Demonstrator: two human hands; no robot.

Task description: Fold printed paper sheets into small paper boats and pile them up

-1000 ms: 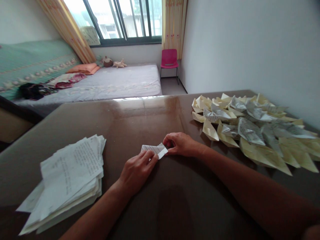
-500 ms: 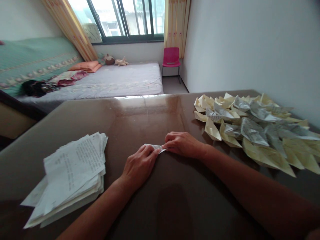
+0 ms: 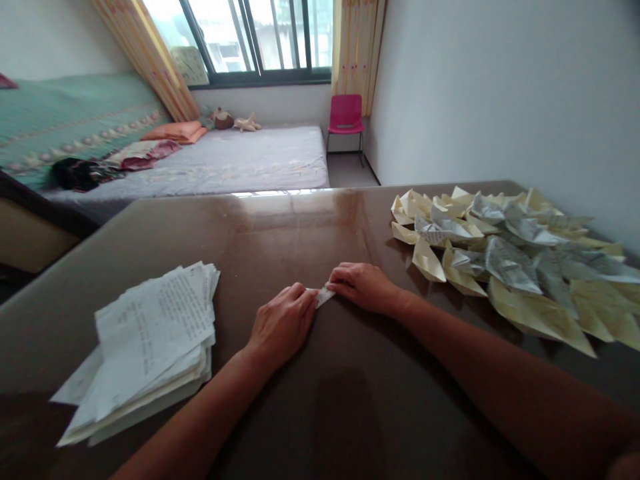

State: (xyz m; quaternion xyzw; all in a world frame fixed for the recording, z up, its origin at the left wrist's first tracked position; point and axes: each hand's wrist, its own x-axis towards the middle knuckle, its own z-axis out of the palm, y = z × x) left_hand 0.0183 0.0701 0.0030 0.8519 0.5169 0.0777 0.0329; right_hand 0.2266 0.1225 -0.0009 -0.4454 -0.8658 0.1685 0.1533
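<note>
White folded paper (image 3: pixel 325 297): sits near the middle of the surface (image 3: pixel 290 247). Pinched in a closed grip at each end, by left hand (image 3: pixel 284 320) and right hand (image 3: pixel 364 288) (contact partly hidden). Calls for even pressure, aligned edges, a crease pressed without tearing.

The folded paper (image 3: pixel 325 296) I've got is whitish, and my bench (image 3: pixel 290 247) is brown, way darker on my side. The paper stack (image 3: pixel 155 327) is white with rows of dark print. My paper boats (image 3: pixel 530 308) are a mix: pale yellow ones plus greyish-white ones with printed lines. The chair (image 3: pixel 345 115) is hot pink, pillows (image 3: pixel 173 131) orange, bedsheet (image 3: pixel 270 157) pale lilac, curtains (image 3: pixel 357 57) yellow with little pinkish dots.
</note>
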